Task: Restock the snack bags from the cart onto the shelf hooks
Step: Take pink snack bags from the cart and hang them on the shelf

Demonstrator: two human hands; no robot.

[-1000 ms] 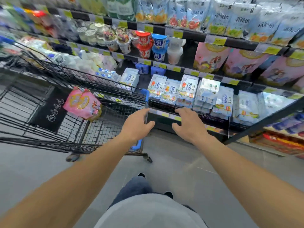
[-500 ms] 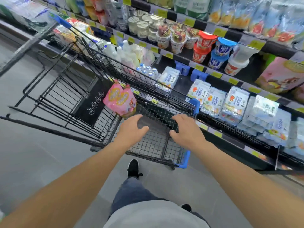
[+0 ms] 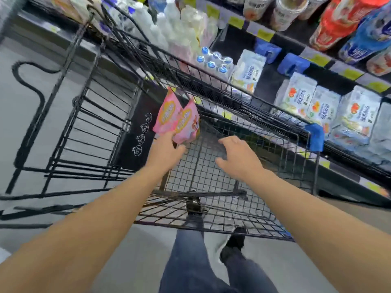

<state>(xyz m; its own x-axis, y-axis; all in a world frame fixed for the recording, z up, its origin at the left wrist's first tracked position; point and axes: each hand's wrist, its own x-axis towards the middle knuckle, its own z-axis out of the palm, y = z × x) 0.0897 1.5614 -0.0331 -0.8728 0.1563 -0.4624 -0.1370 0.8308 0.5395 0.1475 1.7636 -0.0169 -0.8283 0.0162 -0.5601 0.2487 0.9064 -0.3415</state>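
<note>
Two pink snack bags point(image 3: 177, 119) stand leaning against the far side of the black wire cart point(image 3: 264, 121), near its black flap. My left hand point(image 3: 167, 151) reaches into the basket, and its fingertips touch the lower edge of the bags; the fingers look relaxed, not closed round them. Inside the basket, to the right, my right hand point(image 3: 237, 157) hovers over the mesh floor with spread fingers and holds nothing.
A shelf unit point(image 3: 317, 60) runs along the right of the cart, with white multipacks point(image 3: 323, 106), bottles point(image 3: 169, 26) and red and blue cups point(image 3: 349, 24). The cart's child seat frame point(image 3: 84, 123) lies to the left. Grey floor point(image 3: 31, 113) and my legs point(image 3: 190, 261) are below.
Both hands have moved forward and down into the cart basket. My left hand now touches the pink bags. The view has tipped downward and closer to the cart.
</note>
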